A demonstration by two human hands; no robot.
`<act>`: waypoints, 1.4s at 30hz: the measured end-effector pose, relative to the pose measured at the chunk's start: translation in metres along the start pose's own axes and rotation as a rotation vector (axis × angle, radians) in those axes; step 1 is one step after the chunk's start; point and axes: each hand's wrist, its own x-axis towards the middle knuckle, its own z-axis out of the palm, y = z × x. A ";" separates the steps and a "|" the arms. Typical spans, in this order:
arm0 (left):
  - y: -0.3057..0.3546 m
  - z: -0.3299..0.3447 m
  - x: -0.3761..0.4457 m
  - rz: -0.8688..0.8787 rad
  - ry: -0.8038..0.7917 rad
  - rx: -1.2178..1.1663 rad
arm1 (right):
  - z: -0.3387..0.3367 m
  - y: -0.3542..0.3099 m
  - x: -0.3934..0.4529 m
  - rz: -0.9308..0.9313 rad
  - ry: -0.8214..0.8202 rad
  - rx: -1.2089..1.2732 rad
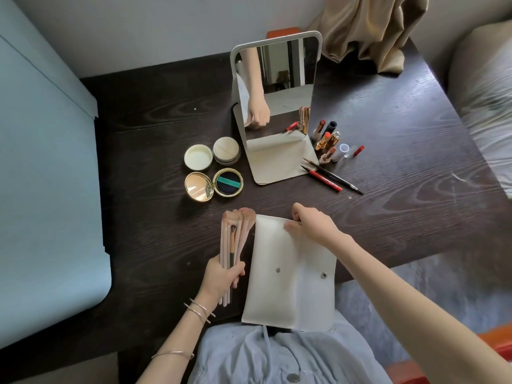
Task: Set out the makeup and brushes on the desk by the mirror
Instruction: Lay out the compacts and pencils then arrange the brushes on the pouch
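Now left fingers [238, 268] curled round brushes [232, 239], right fingers [291, 225] pinching pouch [288, 267] (flap open)

One mirror [277, 87] is being shown standing on one dark desk [144, 139]. Two open round containers are being counted left of it: a powder jar [226, 151] with its lid [198, 157] laid beside, and a gold compact [214, 184] with both halves open. Roughly nine lipsticks and tubes [333, 142] are being seen right of the mirror; exact count can't be confirmed, as some overlap. Two pencils [332, 176] are being seen lying crossed. One white pouch [291, 270]. One bundle of brushes [232, 239], about six, count uncertain. Two hands are being shown, three bangles [198, 310] in all on the left arm.
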 end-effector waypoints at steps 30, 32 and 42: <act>0.016 0.006 0.003 0.229 0.163 0.540 | 0.030 0.038 -0.023 0.432 0.588 0.549; 0.016 0.007 0.003 0.222 0.170 0.534 | 0.032 0.040 -0.023 0.418 0.605 0.521; 0.014 0.009 -0.003 0.215 0.150 0.548 | 0.025 0.049 -0.022 0.398 0.602 0.559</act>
